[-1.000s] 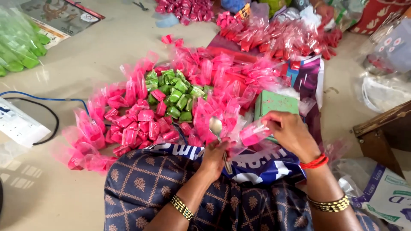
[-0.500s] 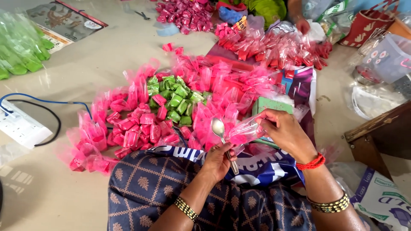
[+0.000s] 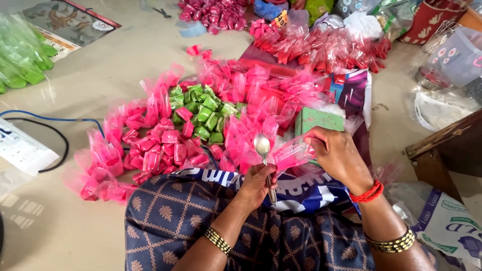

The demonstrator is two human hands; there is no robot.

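The left hand [image 3: 258,183] holds a metal spoon [image 3: 263,150] upright, fingers wrapped shut around the lower handle, bowl uppermost and facing the camera. The right hand [image 3: 337,153] pinches a small pink plastic packet [image 3: 290,154] between thumb and fingertips at its right end; the packet lies roughly level, its left end just beside the spoon bowl. Both sit over the person's lap, above a blue patterned cloth [image 3: 201,221].

Judgement on handling: the packet looks light, thin and limp, likely slippery film that crumples easily; a pinch at the edge or sealed end seems the safest hold, since squeezing the middle could burst or spill it. The spoon is stiff and smooth, best held low on the handle as now.

Surroundings: a heap of like pink packets [image 3: 150,150] spreads over the floor ahead, a cluster of green ones [image 3: 203,113] at its middle. A green box [image 3: 319,120] lies just beyond the right hand. A white power strip [image 3: 22,148] lies at the left edge.
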